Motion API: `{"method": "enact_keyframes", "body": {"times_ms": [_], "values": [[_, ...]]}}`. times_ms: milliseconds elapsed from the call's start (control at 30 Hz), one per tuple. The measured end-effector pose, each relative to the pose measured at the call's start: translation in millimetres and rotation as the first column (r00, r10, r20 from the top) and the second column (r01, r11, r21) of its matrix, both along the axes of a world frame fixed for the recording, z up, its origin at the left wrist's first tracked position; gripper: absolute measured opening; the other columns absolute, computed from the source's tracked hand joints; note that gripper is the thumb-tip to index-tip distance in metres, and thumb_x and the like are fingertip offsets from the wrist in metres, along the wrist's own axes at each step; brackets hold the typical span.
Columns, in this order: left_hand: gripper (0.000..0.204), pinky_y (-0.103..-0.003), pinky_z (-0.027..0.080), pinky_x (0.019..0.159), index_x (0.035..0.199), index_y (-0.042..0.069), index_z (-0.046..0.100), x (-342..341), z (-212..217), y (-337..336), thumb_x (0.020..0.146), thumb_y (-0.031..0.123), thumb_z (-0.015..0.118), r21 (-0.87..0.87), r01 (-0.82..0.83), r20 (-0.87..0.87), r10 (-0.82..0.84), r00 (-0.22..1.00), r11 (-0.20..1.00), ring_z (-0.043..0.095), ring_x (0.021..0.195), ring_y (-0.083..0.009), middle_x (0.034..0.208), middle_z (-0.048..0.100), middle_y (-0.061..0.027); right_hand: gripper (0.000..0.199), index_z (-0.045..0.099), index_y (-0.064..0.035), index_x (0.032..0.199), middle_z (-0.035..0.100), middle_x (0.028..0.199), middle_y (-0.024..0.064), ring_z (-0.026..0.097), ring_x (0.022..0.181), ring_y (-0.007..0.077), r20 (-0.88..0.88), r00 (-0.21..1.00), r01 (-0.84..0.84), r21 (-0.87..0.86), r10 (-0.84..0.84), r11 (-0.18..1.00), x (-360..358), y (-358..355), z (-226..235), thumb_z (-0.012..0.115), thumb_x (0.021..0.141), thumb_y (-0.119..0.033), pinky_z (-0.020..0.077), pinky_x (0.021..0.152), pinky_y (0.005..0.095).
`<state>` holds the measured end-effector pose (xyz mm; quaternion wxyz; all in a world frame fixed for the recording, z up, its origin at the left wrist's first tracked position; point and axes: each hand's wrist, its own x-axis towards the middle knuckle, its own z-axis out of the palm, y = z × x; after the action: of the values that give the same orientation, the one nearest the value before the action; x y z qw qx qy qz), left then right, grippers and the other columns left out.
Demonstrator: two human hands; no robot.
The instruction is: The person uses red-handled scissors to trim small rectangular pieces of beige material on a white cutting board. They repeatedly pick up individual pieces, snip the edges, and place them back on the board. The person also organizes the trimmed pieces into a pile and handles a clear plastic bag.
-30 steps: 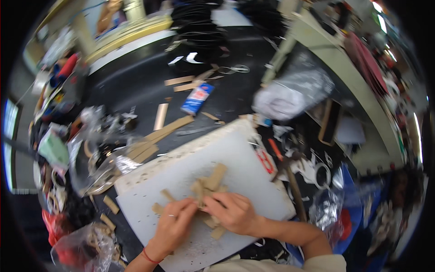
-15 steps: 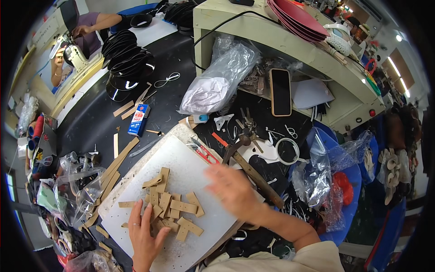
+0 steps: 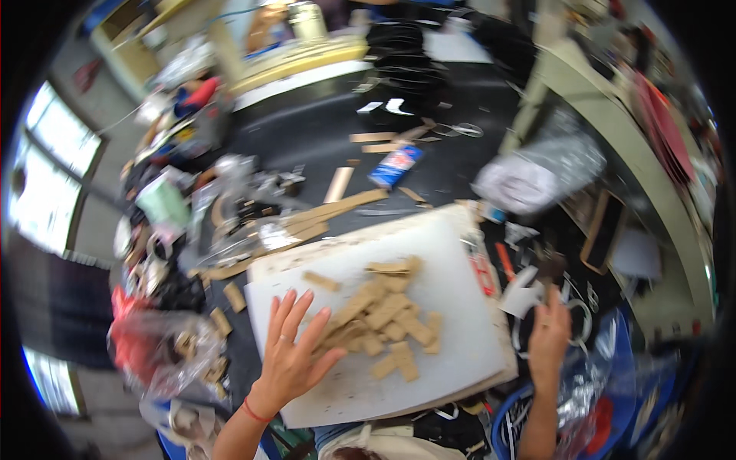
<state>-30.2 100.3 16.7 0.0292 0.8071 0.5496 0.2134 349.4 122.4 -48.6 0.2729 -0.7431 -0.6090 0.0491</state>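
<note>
Fingers (image 3: pixel 295 307) of the left hand (image 3: pixel 290 356) were spread wide and flat on the white board (image 3: pixel 452 261), holding nothing, their tips just beside the pile of small wooden blocks (image 3: pixel 387 318) heaped at the board's middle. Off the board's right edge, the right hand (image 3: pixel 549 341) hovered over scattered tools on the dark tabletop (image 3: pixel 307 134); blur hid whether its fingers gripped anything. A clear plastic bag (image 3: pixel 172 349) near the board's left edge held more wood pieces, and another clear bag (image 3: pixel 537 172) with something pale inside lay well apart at upper right. Long wood strips (image 3: pixel 333 208) lay along the board's far edge. Bare board showed at its right side and near corner.
</note>
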Motion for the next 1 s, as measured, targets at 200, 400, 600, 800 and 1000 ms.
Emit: {"method": "enact_keyframes", "body": {"times_ms": [200, 400, 600, 800, 1000], "values": [[0.053, -0.056, 0.026, 0.106, 0.123, 0.003, 0.051, -72, -9, -33, 0.074, 0.002, 0.071, 0.367, -0.311, -0.045, 0.35, 0.935, 0.877, 0.023, 0.132, -0.05, 0.144, 0.021, -0.0279, 0.042, 0.045, 0.0022, 0.131, 0.053, 0.1, 0.021, 0.049, 0.097, 0.0371, 0.194, 0.98, 0.047, -0.024, -0.041, 0.999, 23, 36, -33, 0.052, 0.092, -0.014, 0.0391, 0.085, 0.0436], [0.065, -0.056, 0.018, 0.109, 0.127, 0.008, 0.048, -92, 17, 33, 0.069, 0.01, 0.077, 0.416, -0.353, -0.082, 0.421, 0.903, 0.838, 0.014, 0.135, -0.0496, 0.147, 0.013, -0.0259, 0.035, 0.05, 0.0042, 0.124, 0.052, 0.107, 0.0191, 0.047, 0.102, 0.0346, 0.295, 0.955, -0.015, 0.043, 0.001, 0.999, 16, 41, -26, 0.05, 0.094, -0.014, 0.0374, 0.089, 0.042], [0.021, -0.041, 0.044, 0.058, 0.076, 0.001, 0.058, -155, 68, 150, 0.088, 0.018, 0.055, 0.25, -0.577, 0.525, 0.392, 0.756, 0.778, 0.057, 0.065, -0.0373, 0.07, 0.059, -0.0196, 0.03, 0.054, 0.0038, 0.117, 0.054, 0.112, 0.0171, 0.051, 0.105, 0.0306, 0.183, 0.977, -0.12, 0.053, 0.108, 0.991, -21, 39, 16, 0.047, 0.096, -0.016, 0.0407, 0.089, 0.0371], [0.025, -0.034, 0.048, 0.075, 0.098, -0.002, 0.06, -182, 183, 203, 0.088, 0.021, 0.058, 0.464, -0.548, 0.779, -0.025, 0.627, 0.696, 0.062, 0.084, -0.022, 0.092, 0.065, -0.0154, 0.026, 0.056, 0.0043, 0.113, 0.056, 0.108, 0.0178, 0.053, 0.1, 0.0328, 0.034, 0.973, -0.229, 0.092, 0.226, 0.969, -69, 34, 41, 0.048, 0.095, -0.012, 0.0411, 0.087, 0.0391], [0.056, -0.042, 0.036, 0.102, 0.132, 0.002, 0.044, -155, 144, 144, 0.087, 0.028, 0.063, 0.69, -0.226, 0.185, 0.134, 0.974, 0.687, 0.046, 0.124, -0.0364, 0.132, 0.045, -0.0262, 0.024, 0.057, 0.0034, 0.113, 0.056, 0.108, 0.0192, 0.054, 0.103, 0.0325, -0.015, 0.896, -0.443, 0.042, 0.444, 0.896, -123, 37, 57, 0.051, 0.091, -0.006, 0.0423, 0.087, 0.0396]]}}
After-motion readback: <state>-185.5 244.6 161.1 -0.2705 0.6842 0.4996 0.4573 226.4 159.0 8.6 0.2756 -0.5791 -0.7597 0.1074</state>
